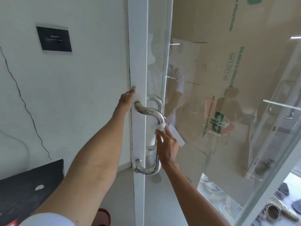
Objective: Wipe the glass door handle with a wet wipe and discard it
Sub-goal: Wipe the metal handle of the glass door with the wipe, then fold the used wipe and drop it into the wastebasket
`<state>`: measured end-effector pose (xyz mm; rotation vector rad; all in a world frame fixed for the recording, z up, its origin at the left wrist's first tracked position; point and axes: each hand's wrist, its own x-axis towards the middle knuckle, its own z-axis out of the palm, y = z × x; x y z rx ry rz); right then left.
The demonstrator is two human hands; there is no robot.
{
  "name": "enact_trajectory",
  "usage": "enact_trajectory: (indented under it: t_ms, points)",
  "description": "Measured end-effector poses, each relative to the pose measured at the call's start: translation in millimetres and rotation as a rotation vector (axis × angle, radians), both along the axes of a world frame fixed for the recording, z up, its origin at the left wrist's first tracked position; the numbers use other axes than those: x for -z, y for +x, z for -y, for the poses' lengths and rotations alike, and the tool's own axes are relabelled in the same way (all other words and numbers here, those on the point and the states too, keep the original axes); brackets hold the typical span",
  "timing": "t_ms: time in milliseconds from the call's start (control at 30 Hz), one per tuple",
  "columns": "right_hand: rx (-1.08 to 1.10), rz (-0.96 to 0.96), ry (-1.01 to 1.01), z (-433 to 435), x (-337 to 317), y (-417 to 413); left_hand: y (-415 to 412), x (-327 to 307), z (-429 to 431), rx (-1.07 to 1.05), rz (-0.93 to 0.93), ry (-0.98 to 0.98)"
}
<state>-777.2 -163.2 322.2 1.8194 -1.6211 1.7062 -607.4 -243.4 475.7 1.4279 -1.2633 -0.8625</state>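
A chrome curved door handle (150,111) is fixed to the white-framed glass door (138,62). My right hand (167,144) pinches a small white wet wipe (161,126) and presses it against the handle's upright bar, a little below the upper bend. My left hand (127,99) rests flat against the door frame's left edge, just above the handle's upper mount, fingers extended. It holds nothing.
A black wall plate (53,39) hangs on the white cracked wall at left. A dark board (31,190) leans at lower left. Behind the glass stands brown cardboard (236,62). Shoes (280,209) lie at lower right, a red slipper (103,216) near my feet.
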Motion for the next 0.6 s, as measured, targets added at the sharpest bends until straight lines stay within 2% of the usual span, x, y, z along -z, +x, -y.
enact_trajectory:
  t_ms: [133, 267, 400, 467, 600]
  points:
    - [0.031, 0.002, 0.182, -4.0, 36.1, 4.1, 5.1, 2.8, 0.4, 0.049, 0.031, -0.033]
    - [0.109, 0.062, 0.375, -30.4, 63.8, 21.3, 23.4, 22.9, -11.6, 0.086, -0.019, -0.014]
    - [0.002, -0.075, 0.160, -54.9, 65.3, 60.7, 49.3, 51.5, -29.1, 0.015, -0.070, 0.057]
    - [-0.103, -0.053, 0.086, -55.4, 44.0, 86.9, 65.2, 62.5, -38.3, -0.018, -0.093, 0.073]
    - [-0.265, 0.102, 0.178, -24.6, -22.1, 135.9, 94.9, 68.1, -56.6, -0.045, -0.124, 0.083]
